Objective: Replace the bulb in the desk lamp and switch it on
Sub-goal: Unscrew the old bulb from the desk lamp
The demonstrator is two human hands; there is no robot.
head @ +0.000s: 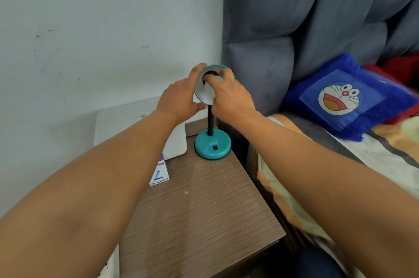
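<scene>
A teal desk lamp stands at the back of a wooden bedside table (204, 209), its round base (212, 145) carrying a black rocker switch (215, 147). A black flexible neck rises to the lamp shade (205, 94), which is tilted so its white inside faces me. My left hand (179, 98) grips the shade's left rim. My right hand (229, 94) reaches into the shade with its fingers closed around a white bulb (212, 87), which is partly hidden by the fingers. The lamp is not lit.
A small bulb box (159, 175) lies on the table's left edge beside a white appliance (174, 139) against the wall. Right of the table is a bed with a patterned sheet (385, 159), a blue cartoon cushion (342, 98) and a grey padded headboard (294, 28).
</scene>
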